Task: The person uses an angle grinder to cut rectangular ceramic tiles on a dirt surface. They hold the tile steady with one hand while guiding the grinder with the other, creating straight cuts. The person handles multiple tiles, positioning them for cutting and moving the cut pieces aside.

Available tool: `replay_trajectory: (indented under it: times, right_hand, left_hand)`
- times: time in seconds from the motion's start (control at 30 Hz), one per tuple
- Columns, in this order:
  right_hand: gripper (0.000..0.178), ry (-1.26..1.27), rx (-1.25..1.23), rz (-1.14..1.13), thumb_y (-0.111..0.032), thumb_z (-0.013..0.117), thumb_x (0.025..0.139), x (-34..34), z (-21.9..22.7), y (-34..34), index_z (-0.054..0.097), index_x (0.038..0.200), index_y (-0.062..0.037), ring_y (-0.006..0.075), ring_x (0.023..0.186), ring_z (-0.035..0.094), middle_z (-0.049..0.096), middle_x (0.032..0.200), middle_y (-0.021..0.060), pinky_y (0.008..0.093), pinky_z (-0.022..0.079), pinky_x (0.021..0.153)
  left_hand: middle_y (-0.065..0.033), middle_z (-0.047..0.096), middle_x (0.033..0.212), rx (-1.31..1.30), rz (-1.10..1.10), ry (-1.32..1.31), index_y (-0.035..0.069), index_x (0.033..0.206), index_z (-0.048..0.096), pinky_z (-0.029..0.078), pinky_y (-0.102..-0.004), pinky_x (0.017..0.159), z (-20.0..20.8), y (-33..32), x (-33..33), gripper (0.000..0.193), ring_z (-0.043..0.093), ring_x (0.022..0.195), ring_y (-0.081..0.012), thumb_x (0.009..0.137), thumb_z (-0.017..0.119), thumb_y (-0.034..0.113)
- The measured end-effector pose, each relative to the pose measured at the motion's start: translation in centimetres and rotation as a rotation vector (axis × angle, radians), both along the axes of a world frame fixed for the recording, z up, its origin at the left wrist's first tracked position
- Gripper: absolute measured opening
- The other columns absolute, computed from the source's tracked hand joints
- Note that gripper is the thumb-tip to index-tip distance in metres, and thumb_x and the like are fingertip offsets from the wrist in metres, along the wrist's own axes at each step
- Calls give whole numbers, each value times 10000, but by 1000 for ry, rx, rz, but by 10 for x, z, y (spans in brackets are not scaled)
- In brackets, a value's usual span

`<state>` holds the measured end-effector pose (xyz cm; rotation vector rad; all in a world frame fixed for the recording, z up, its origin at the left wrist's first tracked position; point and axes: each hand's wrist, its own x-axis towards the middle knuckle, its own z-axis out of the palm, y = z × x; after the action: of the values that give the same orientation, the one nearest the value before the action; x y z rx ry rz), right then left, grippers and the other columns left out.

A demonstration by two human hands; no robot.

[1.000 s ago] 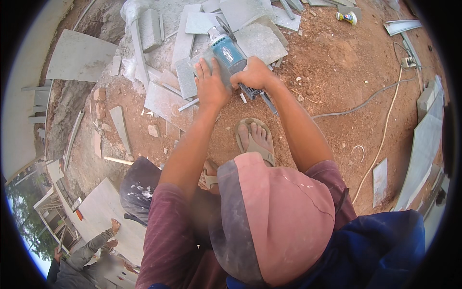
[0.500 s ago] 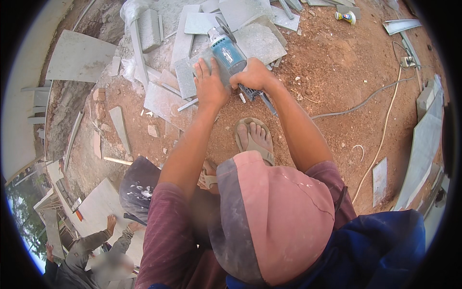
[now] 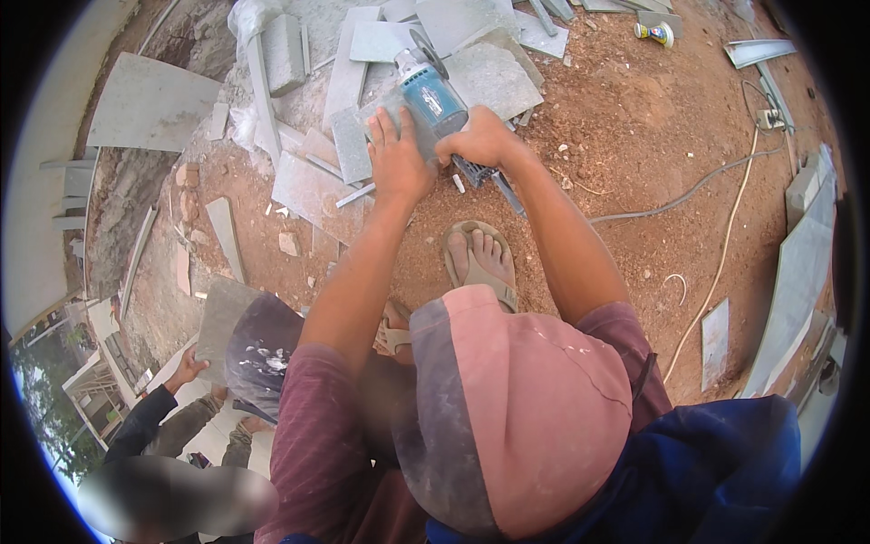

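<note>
White tub on side, red dirt, upper right; metal strip near it. Brick pieces, left. Plastic, upper left.

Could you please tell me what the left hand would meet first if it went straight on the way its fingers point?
The left hand would probably first meet the pale tile beside the grinder, beyond the grey tile it seems to rest on; depth is unclear.

You wear a faded maroon cloth shirt whose sleeves leave your forearms bare. Below show a dusty pink cloth panel edged by a dark grey strip, dark cloth splashed with white, deep blue folded fabric and tan strapped sandals.
</note>
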<state>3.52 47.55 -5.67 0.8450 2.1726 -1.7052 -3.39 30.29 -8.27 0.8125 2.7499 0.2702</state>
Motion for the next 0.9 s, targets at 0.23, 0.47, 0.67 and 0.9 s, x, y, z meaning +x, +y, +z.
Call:
replay_trajectory:
  times: [0.23,0.47,0.67,0.9]
  right_hand:
    - [362,-64,-7,43,-187,859,611,6,5,1,759,866,50,236,738,689,750,820,148,357,533,679]
    - [380,-80,8,27,-190,859,610,9,19,-1,752,868,67,254,764,692,751,847,161,366,539,694]
    - [357,-23,-4,13,-209,863,589,4,6,0,742,781,66,245,714,687,742,787,163,361,536,659]
    - [377,19,15,0,-261,870,542,-1,-7,2,709,626,69,250,641,678,722,694,181,367,528,597]
  left_hand:
    - [-310,168,1783,-11,9,-48,55,1724,257,273,-586,1315,8,3,0,1169,150,1672,-452,813,930,344]
    - [-305,155,1788,-33,13,-58,58,1727,251,268,-582,1318,8,4,0,1165,146,1674,-449,821,927,339]
    - [-301,153,1791,-27,17,-57,59,1727,255,264,-580,1320,10,4,2,1165,145,1674,-448,816,927,332]
    - [-303,154,1790,-16,18,-59,56,1723,269,258,-580,1322,8,3,1,1159,145,1674,-448,811,928,332]
